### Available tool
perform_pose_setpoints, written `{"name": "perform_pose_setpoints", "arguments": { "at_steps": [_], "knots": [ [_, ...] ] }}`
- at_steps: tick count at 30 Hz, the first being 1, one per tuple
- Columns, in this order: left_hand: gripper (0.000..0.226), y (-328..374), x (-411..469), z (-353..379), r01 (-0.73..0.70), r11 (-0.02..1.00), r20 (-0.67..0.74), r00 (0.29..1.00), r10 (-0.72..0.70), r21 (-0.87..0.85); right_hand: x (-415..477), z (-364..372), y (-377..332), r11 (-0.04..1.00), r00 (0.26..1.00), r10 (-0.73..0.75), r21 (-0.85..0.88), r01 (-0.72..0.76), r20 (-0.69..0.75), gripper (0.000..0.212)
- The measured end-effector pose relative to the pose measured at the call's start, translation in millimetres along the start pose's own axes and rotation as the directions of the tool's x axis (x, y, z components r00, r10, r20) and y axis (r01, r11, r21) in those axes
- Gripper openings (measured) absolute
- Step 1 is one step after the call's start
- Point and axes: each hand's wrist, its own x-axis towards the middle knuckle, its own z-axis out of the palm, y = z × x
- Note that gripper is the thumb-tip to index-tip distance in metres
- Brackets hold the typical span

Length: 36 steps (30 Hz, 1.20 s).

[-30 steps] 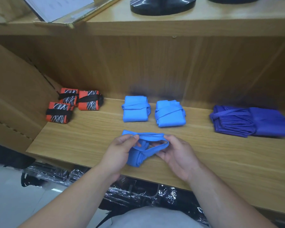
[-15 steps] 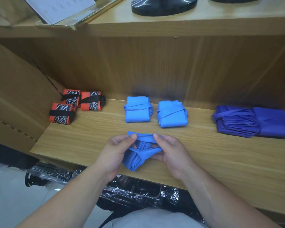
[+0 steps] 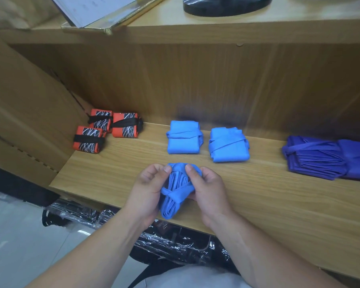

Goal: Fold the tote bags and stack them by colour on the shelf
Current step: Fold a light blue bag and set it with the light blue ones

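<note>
**shelfwatcher:** any labels or brands readable here?

**totefan:** not really. The white sheet (image 3: 96,9) in the shiny gold-edged holder on the top board has faint print that's too small to read. The three orange bags (image 3: 88,142) at the left only have a white scribble pattern on black, with black straps.

**shelfwatcher:** ok, so where's the bag being worked on, and which way does it point?

**totefan:** the light blue tote bag (image 3: 176,192) is a tight bundle at the front of the shelf (image 3: 279,204), between both hands. Its long axis runs front to back, with the near end tipped a bit to the left and reaching the shelf's front edge. Its own strap crosses the middle.

**shelfwatcher:** and the hands?

**totefan:** both are gripping it. The left hand (image 3: 148,190) curls round the left side, the right hand (image 3: 208,188) round the right, and both thumbs press on the far end.

**shelfwatcher:** what about the rest?

**totefan:** two folded light blue bags (image 3: 184,140) sit side by side just behind it, and the dark blue bags (image 3: 314,156) are well off to the right.
</note>
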Motion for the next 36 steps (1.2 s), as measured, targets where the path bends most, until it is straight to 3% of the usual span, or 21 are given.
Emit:
{"name": "perform_pose_setpoints", "arguments": {
  "at_steps": [6, 10, 17, 21, 25, 30, 36],
  "knots": [
    [0.012, -5.2, -6.4, 1.3, -0.047, 0.998, -0.059, 0.997, 0.049, 0.038, 5.0, 2.4, 4.1, 0.999, 1.0, -0.011, -0.037, 0.011, -0.009, 0.035],
    [0.021, -11.5, -4.5, 2.7, -0.082, 0.986, -0.204, 0.973, 0.111, 0.143, 1.9, 9.7, 6.9, 0.996, 0.999, -0.04, -0.078, 0.038, -0.025, 0.029],
    [0.045, -26.4, -3.4, -0.9, -0.056, 0.878, -0.381, 0.886, 0.263, 0.475, 1.6, 17.4, 14.8, 0.968, 0.996, -0.089, -0.234, 0.088, 0.004, 0.041],
    [0.048, -18.7, -7.6, 4.2, -0.116, 0.876, -0.339, 0.892, 0.3, 0.468, -0.9, 16.6, 10.4, 0.971, 0.99, -0.136, -0.193, 0.142, 0.04, 0.037],
    [0.034, -8.8, -9.7, 14.5, -0.168, 0.897, -0.245, 0.927, 0.286, 0.41, -0.2, 10.8, -4.9, 0.975, 0.978, -0.19, -0.098, 0.198, 0.083, 0.039],
    [0.03, 7.5, -8.0, 26.5, -0.055, 0.966, -0.138, 0.986, 0.092, 0.252, 2.0, -0.3, -6.1, 0.861, 0.919, -0.388, -0.326, 0.391, 0.077, 0.042],
    [0.025, 3.6, -18.3, 36.4, -0.162, 0.966, -0.033, 0.985, 0.172, 0.2, -0.2, -6.0, -12.7, 0.817, 0.876, -0.479, -0.396, 0.419, -0.062, 0.042]
  ]
}}
